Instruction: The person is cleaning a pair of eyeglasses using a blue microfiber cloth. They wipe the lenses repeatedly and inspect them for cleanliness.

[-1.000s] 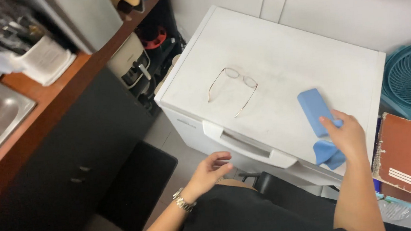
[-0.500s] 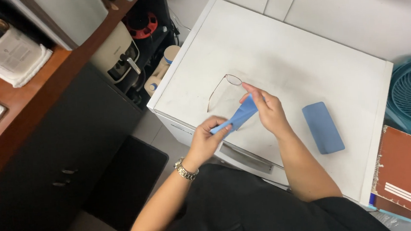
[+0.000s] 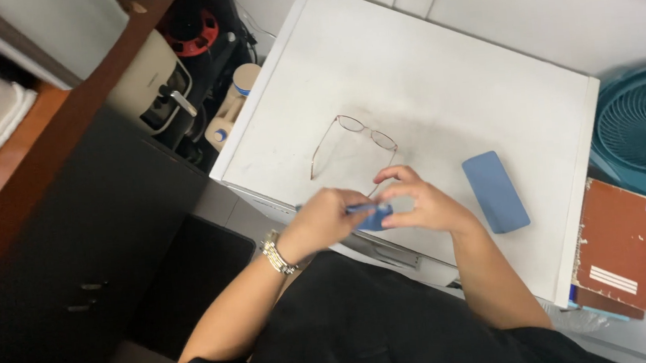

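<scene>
A small blue cloth is pinched between both hands near the front edge of the white appliance top. My left hand, with a metal watch at the wrist, grips its left end. My right hand grips its right end. A pair of thin-rimmed glasses lies open on the white top, just beyond the hands and not touched. A blue glasses case lies shut to the right of my right hand.
A teal fan stands at the right, with a brown notebook below it. A wooden counter with a dark cabinet runs along the left. A cream appliance and bottles sit in the gap beside the white unit.
My right hand brought the blue cloth from beside the case to the front of the glasses. Both hands now hold it closer together, lower toward the front edge.
</scene>
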